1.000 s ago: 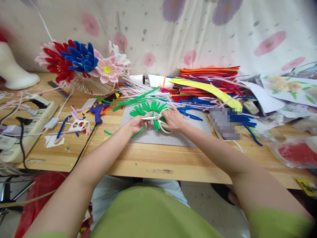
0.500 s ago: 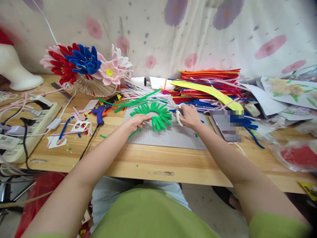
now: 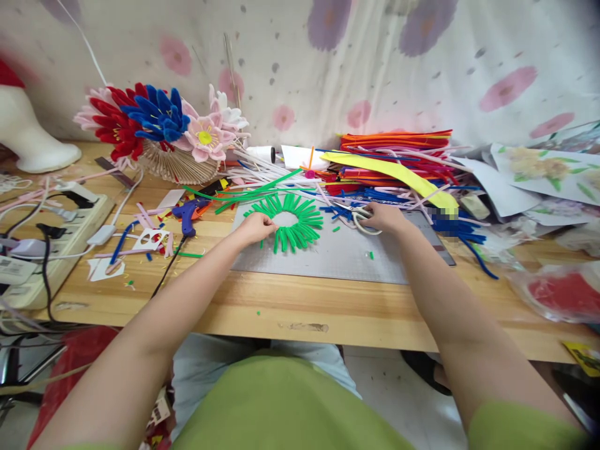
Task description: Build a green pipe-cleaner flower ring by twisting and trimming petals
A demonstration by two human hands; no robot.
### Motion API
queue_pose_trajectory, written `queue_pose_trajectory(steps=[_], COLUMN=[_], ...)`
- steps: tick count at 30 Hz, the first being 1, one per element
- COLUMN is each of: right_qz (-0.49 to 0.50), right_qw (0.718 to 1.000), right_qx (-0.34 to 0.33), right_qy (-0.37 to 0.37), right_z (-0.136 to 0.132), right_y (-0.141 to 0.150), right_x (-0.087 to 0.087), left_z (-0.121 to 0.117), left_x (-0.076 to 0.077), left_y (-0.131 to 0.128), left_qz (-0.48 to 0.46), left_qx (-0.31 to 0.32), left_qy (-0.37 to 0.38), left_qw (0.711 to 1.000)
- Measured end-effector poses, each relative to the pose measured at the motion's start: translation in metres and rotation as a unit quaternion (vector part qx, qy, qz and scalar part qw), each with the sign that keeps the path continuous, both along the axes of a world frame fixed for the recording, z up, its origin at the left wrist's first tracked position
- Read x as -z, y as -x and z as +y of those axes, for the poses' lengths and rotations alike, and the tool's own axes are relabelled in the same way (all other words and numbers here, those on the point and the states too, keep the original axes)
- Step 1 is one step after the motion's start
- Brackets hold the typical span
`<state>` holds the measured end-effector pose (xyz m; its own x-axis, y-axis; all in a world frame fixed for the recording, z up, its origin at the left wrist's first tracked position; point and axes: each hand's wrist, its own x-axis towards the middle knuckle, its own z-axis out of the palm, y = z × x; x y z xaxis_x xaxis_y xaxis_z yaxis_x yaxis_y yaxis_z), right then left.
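A ring of green chenille stems [image 3: 307, 228], its short strips fanning outward round an open centre, lies on the grey cutting mat [image 3: 319, 265]. My left hand [image 3: 255, 229] pinches the ring's left side, fingertips closed at the inner edge. To the right, my right hand [image 3: 385, 219] has its fingers at the handles of white-handled scissors [image 3: 364, 225]. The blades point left and rest low over the mat, close to short blue stem pieces. Part of the grip is hidden behind the fingers. A small green scrap [image 3: 371, 255] lies in front of the scissors.
A colourful stem pile [image 3: 398, 140] with a yellow strip [image 3: 394, 172] spans the back. At left stand chenille flowers [image 3: 162, 115], a blue glue gun [image 3: 187, 215] with its cord, and a power strip [image 3: 70, 250]. Plastic bags [image 3: 562, 287] lie at right.
The ring has come down flat onto the mat, with my left hand still on it. My right hand has moved right with the scissors, away from the ring.
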<state>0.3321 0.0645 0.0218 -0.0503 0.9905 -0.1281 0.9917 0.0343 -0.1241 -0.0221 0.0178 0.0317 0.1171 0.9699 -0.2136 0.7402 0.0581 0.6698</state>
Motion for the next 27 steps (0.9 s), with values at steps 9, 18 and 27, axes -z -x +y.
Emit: queue_pose_trajectory(steps=[9, 18, 27], right_qz=[0.160, 0.113, 0.177], right_qw=[0.956, 0.923, 0.907], right_qx=[-0.208, -0.317, -0.321], right_qy=[-0.134, -0.184, -0.208], right_z=[-0.021, -0.026, -0.030], right_y=[0.098, 0.159, 0.155], right_x=[-0.021, 0.036, 0.036], left_z=[0.007, 0.004, 0.000], left_x=[-0.006, 0.005, -0.002], left_y=[-0.012, -0.016, -0.014], left_qz=[-0.006, -0.038, 0.084], left_qx=[0.056, 0.054, 0.072], left_qy=[0.076, 0.049, -0.030], left_qw=[0.995, 0.997, 0.993])
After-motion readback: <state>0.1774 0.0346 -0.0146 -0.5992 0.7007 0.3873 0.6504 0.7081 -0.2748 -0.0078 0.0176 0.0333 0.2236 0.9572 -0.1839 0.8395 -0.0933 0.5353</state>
